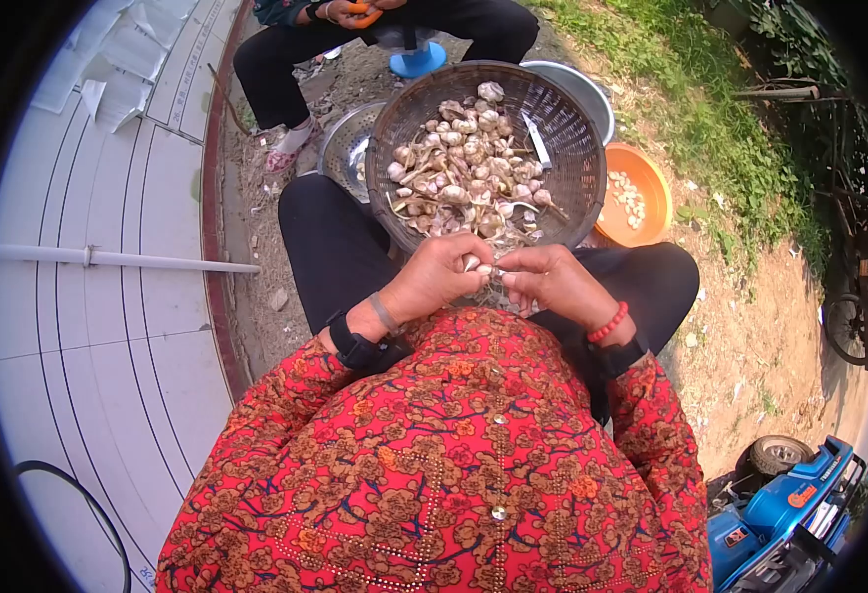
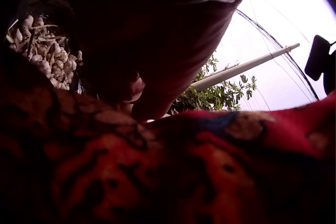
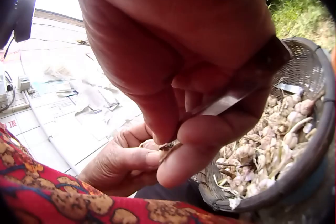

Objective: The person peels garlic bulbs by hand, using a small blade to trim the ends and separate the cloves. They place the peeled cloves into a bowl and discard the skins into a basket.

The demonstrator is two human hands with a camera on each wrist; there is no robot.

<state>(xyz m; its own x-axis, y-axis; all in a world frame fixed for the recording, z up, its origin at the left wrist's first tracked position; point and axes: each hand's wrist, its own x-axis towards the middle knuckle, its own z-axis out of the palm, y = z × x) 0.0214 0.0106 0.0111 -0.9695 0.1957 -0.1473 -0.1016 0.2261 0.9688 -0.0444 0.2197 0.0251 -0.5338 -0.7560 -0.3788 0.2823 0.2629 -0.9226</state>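
Note:
My left hand (image 1: 432, 279) grips pale garlic (image 1: 472, 263) between thumb and fingers, low over my lap. Close against it, my right hand (image 1: 559, 283) holds a small knife (image 3: 223, 104), its blade lying between the curled fingers. In the right wrist view, the right thumb and forefinger pinch at a brownish bit of skin (image 3: 167, 149) on the garlic. Just beyond both hands, a dark woven basket (image 1: 387, 127) holds a heap of garlic bulbs (image 1: 459, 168). The left wrist view is mostly dark, with sleeve and hand filling it.
An orange basin (image 1: 657, 188) with peeled cloves (image 1: 628, 198) stands right of the basket. A metal colander (image 1: 343, 148) and a grey basin (image 1: 592, 94) sit behind it. A flat white piece (image 1: 537, 143) lies on the basket's inner side. Another person (image 1: 286, 74) sits opposite.

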